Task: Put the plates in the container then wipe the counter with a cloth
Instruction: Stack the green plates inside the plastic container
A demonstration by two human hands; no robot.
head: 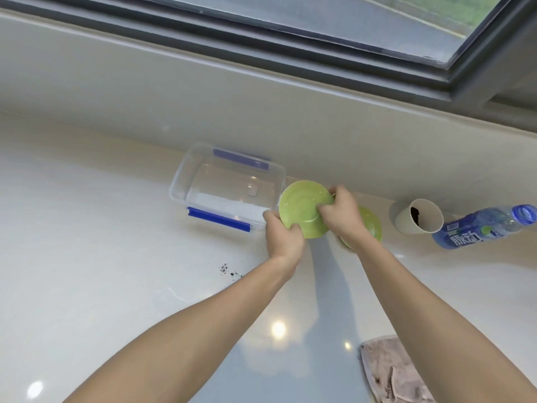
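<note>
A small green plate (302, 207) is lifted and tilted just right of a clear plastic container (180, 181) with blue clips. My left hand (283, 237) grips its lower left rim. My right hand (340, 213) grips its right rim. A second green plate (370, 225) lies on the white counter (116, 242) behind my right hand, partly hidden. A grey cloth (389, 370) lies at the front right, partly under my right forearm. Dark crumbs (229, 270) dot the counter in front of the container.
A beige cup (418, 216) lies on its side by the wall, with dark residue inside. A blue drink bottle (482, 226) lies to its right. The wall and window sill run close behind the container.
</note>
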